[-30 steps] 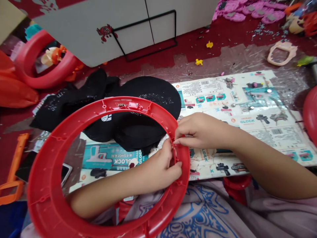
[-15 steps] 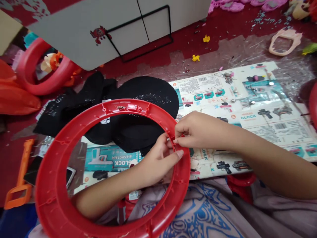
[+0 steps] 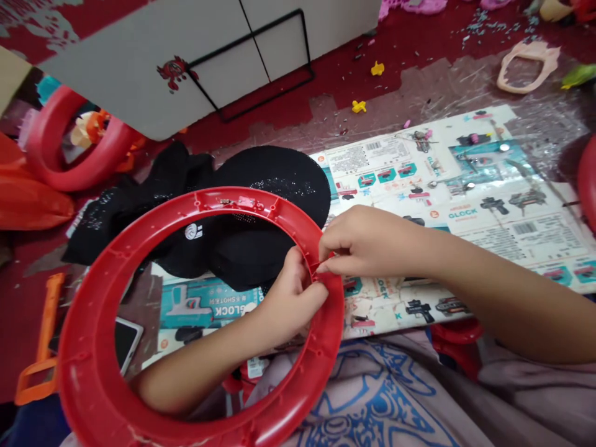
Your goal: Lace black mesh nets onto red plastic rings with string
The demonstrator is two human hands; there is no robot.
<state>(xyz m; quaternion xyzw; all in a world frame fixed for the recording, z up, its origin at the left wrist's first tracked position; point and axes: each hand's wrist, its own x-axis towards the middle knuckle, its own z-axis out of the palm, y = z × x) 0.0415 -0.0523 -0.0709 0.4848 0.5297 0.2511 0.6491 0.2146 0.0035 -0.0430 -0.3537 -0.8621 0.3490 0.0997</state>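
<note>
A large red plastic ring (image 3: 93,316) stands tilted above my lap, its ribbed inner side showing. My left hand (image 3: 293,295) reaches through the opening and grips the ring's right side, thumb on the inner face. At the same spot, my right hand (image 3: 349,242) pinches at the ring's inner edge with thumb and forefinger; anything between those fingertips is too small to make out. Behind the ring lies a black cap (image 3: 274,180) with shiny dots, next to more black fabric (image 3: 162,174).
Printed cardboard (image 3: 470,230) covers the work surface. A white box (image 3: 177,74) stands at the back. Another red ring (image 3: 41,149) and an orange handle (image 3: 51,310) are at left, a phone (image 3: 125,341) lies beyond the ring's opening, and a pale frame (image 3: 505,77) lies back right.
The ring and both hands have shifted slightly left in view. My left thumb has drawn back and bent by the ring's inner edge, while my right hand keeps its pinch.
</note>
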